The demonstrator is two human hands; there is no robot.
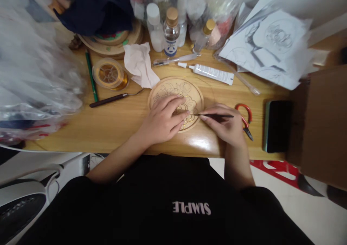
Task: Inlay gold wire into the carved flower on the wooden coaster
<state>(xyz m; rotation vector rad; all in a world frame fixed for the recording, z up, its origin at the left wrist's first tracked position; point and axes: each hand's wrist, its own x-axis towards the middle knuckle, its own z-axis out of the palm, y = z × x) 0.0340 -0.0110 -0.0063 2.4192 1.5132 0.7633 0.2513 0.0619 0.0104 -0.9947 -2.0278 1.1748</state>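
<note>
A round wooden disc with a line-drawn flower pattern lies on the table, with gold wire along some of its lines. My left hand rests on the disc, fingers spread and pressing on its surface, covering part of the pattern. On the disc's right side, my right hand pinches a slim dark tool like a pen. Its fine tip points left, touching or just over the pattern near my left fingertips. A spool of gold wire sits to the upper left.
A dark-handled metal pick, green pencil, crumpled tissue, pen and white glue tube surround the disc. Red-handled cutters and a phone lie right. Bottles and drawing sheets stand behind.
</note>
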